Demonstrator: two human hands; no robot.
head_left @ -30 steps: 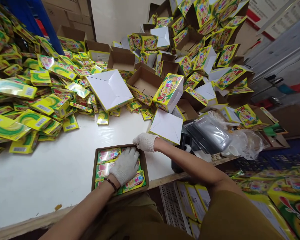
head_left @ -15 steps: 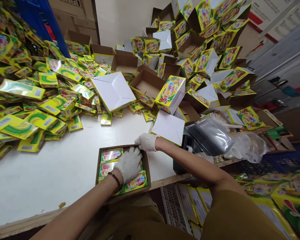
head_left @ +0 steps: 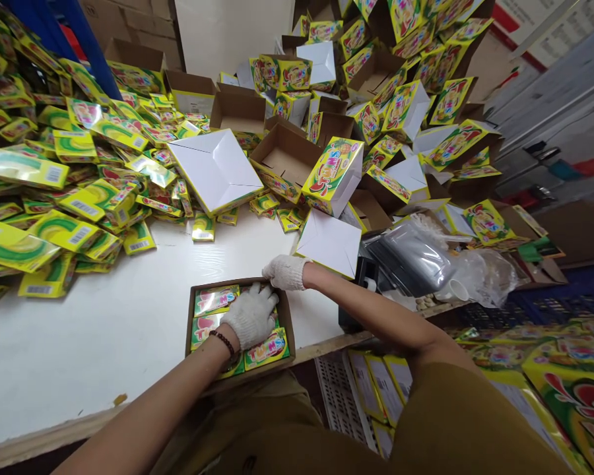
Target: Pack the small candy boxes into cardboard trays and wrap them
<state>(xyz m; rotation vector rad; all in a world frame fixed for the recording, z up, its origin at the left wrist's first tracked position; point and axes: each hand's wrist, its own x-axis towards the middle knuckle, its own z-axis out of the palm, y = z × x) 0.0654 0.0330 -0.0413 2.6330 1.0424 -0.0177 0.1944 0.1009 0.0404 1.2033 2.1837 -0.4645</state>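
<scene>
A brown-walled display box (head_left: 190, 330) sits at the table's front edge with small yellow-green packs (head_left: 266, 348) lying in it. My left hand (head_left: 251, 316), in a white knitted glove, lies palm down on the packs inside the box, fingers spread toward its back right corner. At that corner, my right hand (head_left: 286, 272), gloved too, has its fingers closed on the cardboard rim. The packs under my left palm are hidden.
Loose yellow packs (head_left: 74, 231) are heaped at the left. Open display boxes (head_left: 287, 161) are piled at the back and right. Clear plastic trays (head_left: 418, 257) and a black device (head_left: 359, 297) stand right of my right hand. A white crate (head_left: 344, 396) is below the table edge.
The whole view has shifted slightly, so things appear a little further left and higher. Both hands keep nearly the same places at the box.
</scene>
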